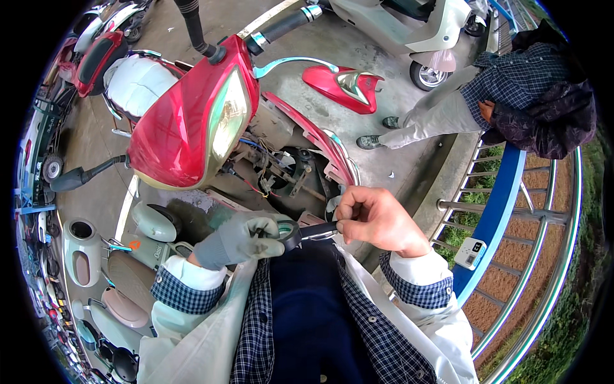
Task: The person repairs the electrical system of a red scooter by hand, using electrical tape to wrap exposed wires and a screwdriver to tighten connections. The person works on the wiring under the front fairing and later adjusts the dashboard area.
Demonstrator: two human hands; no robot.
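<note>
In front of my chest, my left hand (pixel 231 242), in a grey glove, grips a roll of black tape (pixel 291 235) between thumb and fingers. A short black strip runs from the roll to my bare right hand (pixel 380 221), whose thumb and forefinger pinch its end. Something shiny shows just under the strip; I cannot tell what it is. Beyond my hands stands a red electric scooter (pixel 182 131) with its front opened up, wires (pixel 256 182) and frame parts exposed.
A red scooter panel with a lamp (pixel 345 88) lies on the concrete. A person (pixel 511 96) stands at the right by a blue-topped railing (pixel 489 224) bearing a small white device (pixel 470 252). A pale scooter (pixel 409 25) is parked at the back, and more scooters crowd the left.
</note>
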